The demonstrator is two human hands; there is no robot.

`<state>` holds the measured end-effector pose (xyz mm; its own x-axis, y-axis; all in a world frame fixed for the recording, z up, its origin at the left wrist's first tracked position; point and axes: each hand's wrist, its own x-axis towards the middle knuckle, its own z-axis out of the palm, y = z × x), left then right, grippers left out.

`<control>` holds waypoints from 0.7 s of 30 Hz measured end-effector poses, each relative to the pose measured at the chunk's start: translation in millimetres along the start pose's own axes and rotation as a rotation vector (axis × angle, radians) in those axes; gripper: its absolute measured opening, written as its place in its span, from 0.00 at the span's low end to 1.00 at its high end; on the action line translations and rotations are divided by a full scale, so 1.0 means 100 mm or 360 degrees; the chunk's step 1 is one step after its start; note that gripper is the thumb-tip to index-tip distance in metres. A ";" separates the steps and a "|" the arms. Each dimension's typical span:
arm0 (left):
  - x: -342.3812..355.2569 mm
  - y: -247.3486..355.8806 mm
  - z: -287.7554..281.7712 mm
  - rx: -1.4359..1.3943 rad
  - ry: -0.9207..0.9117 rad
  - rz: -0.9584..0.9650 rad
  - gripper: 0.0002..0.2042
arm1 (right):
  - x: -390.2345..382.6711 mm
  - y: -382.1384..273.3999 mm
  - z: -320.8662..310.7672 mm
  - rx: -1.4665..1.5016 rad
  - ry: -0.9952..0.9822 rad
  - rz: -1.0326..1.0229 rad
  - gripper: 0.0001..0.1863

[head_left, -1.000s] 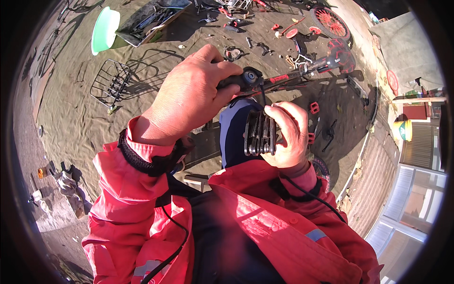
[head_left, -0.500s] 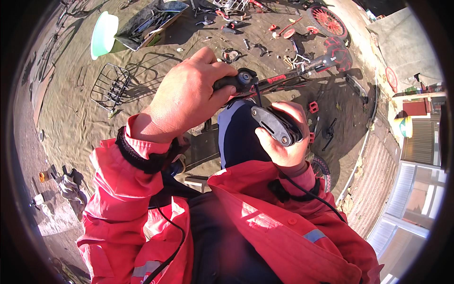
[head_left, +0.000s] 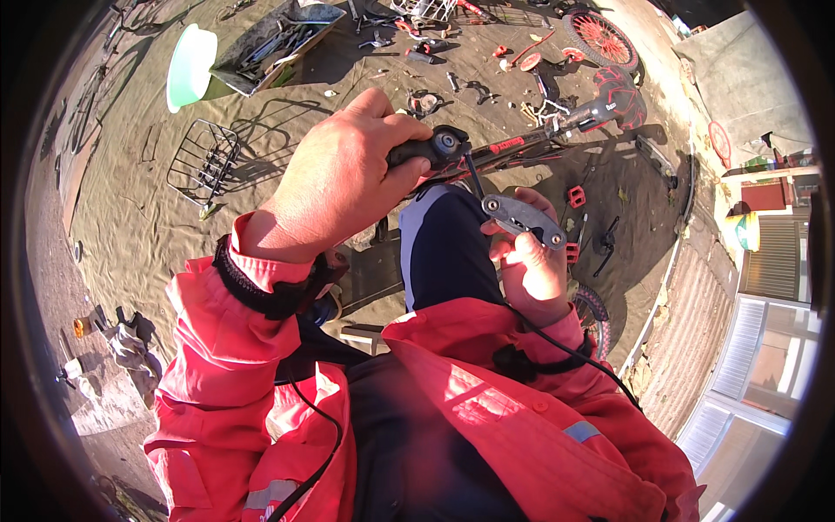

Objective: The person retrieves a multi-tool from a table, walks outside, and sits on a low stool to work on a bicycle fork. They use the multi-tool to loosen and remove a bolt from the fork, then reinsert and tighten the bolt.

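My left hand (head_left: 339,174) is closed around a black bicycle part (head_left: 446,142) with a round bolt on its top, possibly a stem; its exact kind is partly hidden by my fingers. This part sits at the near end of a bicycle frame (head_left: 504,148), black with red lettering. In my right hand (head_left: 532,261) is a folding multi-tool (head_left: 524,219) with a grey-black body, pinched between thumb and fingers. One thin key of the tool (head_left: 474,177) is folded out and reaches up to the black part; whether its tip is seated in a bolt I cannot tell.
The frame's black-and-red saddle (head_left: 619,100) points away to the right. On the tarp lie a wire basket (head_left: 204,161), a pale green basin (head_left: 192,68), a tool box (head_left: 277,43), a red-spoked wheel (head_left: 602,41), a red pedal (head_left: 576,197) and several loose parts.
My right hand has turned the multi-tool, so its body now lies flatter and slightly farther right. My fingers have shifted beneath it. The left hand keeps its hold almost unmoved.
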<state>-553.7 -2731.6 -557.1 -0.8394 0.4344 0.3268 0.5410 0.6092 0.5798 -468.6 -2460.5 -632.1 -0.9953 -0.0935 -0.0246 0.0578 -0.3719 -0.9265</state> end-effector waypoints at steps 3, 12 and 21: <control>0.00 0.00 0.00 -0.0001 -0.0007 0.0005 0.14 | -0.03 0.03 -0.01 0.0151 0.0095 0.0041 0.32; 0.00 -0.01 0.00 0.0005 0.0030 0.0027 0.14 | -0.03 0.06 -0.09 0.0110 0.0135 0.0085 0.23; 0.01 -0.01 -0.01 -0.0002 0.0009 -0.0005 0.14 | 0.02 -0.06 -0.35 0.0618 -0.0117 0.0208 0.26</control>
<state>-555.0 -2731.8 -556.7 -0.8412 0.4290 0.3291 0.5385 0.6094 0.5819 -473.8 -2426.6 -640.0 -0.9703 -0.2234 -0.0928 0.2223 -0.6720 -0.7064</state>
